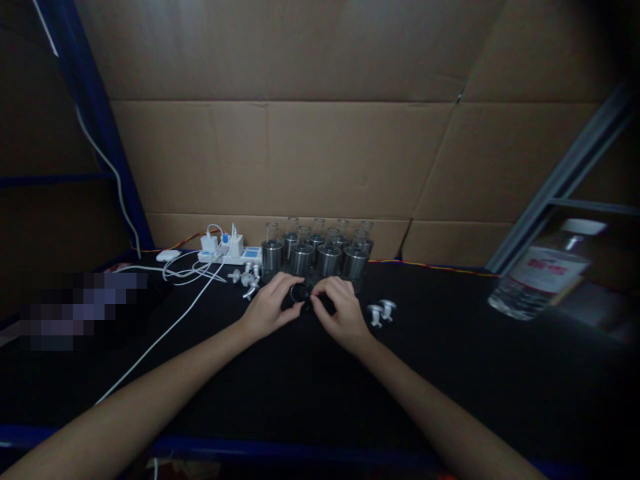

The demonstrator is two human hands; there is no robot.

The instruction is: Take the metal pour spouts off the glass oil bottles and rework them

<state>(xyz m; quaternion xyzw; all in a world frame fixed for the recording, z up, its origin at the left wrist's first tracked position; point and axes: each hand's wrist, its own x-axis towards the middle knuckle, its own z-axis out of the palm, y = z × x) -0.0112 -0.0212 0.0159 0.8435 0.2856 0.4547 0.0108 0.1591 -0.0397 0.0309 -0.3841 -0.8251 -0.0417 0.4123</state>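
Observation:
Near the middle of the black surface, my left hand [273, 303] is closed, thumb and fingers around a small dark round piece [301, 292]. Its exact kind is too dark to tell. My right hand [340, 308] meets it from the other side, thumb and forefinger pinched together at its edge; what lies between those fingertips is hidden. Just beyond both hands stand several metal cylinders [301, 257] with clear glass necks. Small silvery white fittings [247, 279] lie left of them, and two similar fittings [381, 312] lie by my right hand.
A white power strip [253, 254] with plugged-in adapters and loose white cables [190, 307] occupies the back left. To the right, a clear water bottle [537, 273] appears tilted. Cardboard panels [325, 153] wall off the back, and a blue rail [280, 448] edges the front.

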